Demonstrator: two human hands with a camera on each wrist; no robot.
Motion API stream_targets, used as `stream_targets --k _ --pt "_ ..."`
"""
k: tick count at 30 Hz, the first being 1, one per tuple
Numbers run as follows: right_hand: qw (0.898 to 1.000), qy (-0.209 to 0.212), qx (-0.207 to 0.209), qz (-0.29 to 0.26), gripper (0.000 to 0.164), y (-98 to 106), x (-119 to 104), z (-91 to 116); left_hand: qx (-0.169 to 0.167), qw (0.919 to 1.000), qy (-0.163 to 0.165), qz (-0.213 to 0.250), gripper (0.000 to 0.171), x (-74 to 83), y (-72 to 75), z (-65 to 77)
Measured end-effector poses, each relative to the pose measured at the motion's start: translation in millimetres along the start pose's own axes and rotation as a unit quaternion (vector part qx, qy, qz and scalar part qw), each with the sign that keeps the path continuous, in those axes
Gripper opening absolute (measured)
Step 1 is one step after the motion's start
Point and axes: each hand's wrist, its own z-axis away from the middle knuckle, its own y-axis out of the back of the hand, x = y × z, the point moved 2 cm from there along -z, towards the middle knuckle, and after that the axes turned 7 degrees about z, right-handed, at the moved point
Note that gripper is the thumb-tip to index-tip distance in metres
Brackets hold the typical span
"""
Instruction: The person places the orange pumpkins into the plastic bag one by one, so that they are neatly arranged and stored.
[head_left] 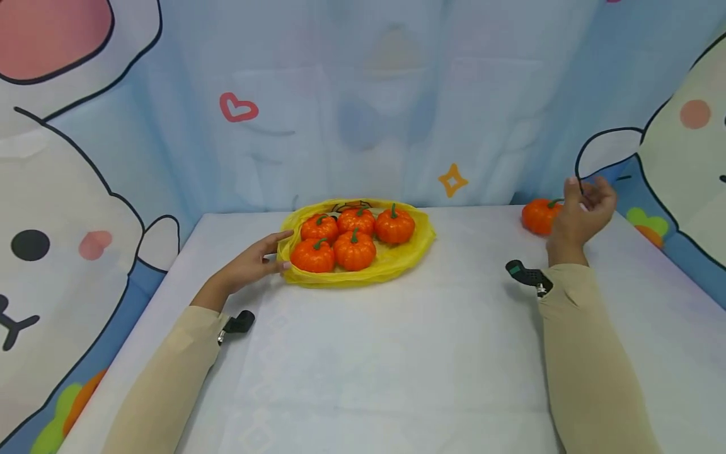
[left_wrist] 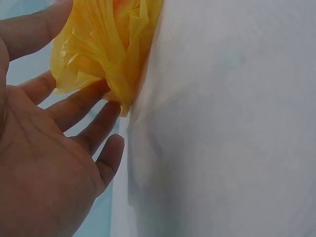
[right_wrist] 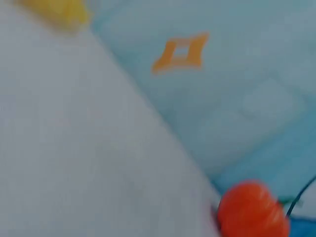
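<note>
A yellow plastic bag, its mouth spread wide, lies near the back of the table with several small orange pumpkins inside. My left hand is at the bag's left side; its loosely extended fingers touch the crinkled plastic. At the back right, one more orange pumpkin with a green stem sits by itself. Just right of it, my right hand is raised with loosely bent fingers and nothing in it. The right wrist view is blurred and shows this pumpkin but no hand.
A white cloth covers the table. Behind it hangs a light blue curtain printed with cartoon animals, which also runs along both sides. Each sleeve carries a small black camera mount at the wrist.
</note>
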Motion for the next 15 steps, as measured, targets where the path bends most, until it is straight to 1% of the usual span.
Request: stream_targets --k 1,2,3,4,6,8,9,10,12,15 --pt "0.999 -0.020 0.010 0.023 0.055 7.7 6.9 -5.2 0.000 1.0000 0.001 0.001 0.075 -0.3 0.1 0.8" --pt "0.998 -0.040 0.010 0.041 0.062 13.7 13.3 -9.0 0.000 1.0000 0.001 0.000 0.075 -0.3 -0.1 1.4" --pt "0.996 -0.070 0.000 0.055 0.070 18.7 17.9 -11.3 0.000 1.0000 0.002 0.001 0.075 -0.1 -0.3 1.8" --pt "0.992 -0.109 -0.015 0.058 0.078 22.1 21.7 -13.3 0.000 1.0000 0.000 0.001 0.075 -0.1 -0.4 2.1" --pt "0.984 -0.165 -0.040 0.045 0.094 24.8 29.3 -17.2 0.000 1.0000 -0.004 0.005 0.074 -0.8 -0.8 2.4" --pt "0.975 -0.205 -0.064 0.050 0.105 23.2 35.4 -19.3 0.001 0.9999 -0.005 0.014 0.074 -2.4 -0.6 3.4" --pt "0.972 -0.215 -0.076 0.062 0.108 22.6 38.3 -20.1 0.001 0.9998 -0.005 0.018 0.073 -3.2 -0.7 3.7" --pt "0.967 -0.222 -0.087 0.085 0.110 22.2 41.1 -21.0 0.001 0.9997 -0.007 0.022 0.074 -4.1 -0.7 4.0" --pt "0.958 -0.221 -0.106 0.148 0.106 21.6 45.9 -22.5 0.003 0.9995 -0.005 0.030 0.073 -5.3 -0.9 4.4" --pt "0.942 -0.217 -0.113 0.229 0.096 21.7 50.5 -23.7 0.004 0.9995 -0.006 0.029 0.074 -5.6 -0.8 4.5"
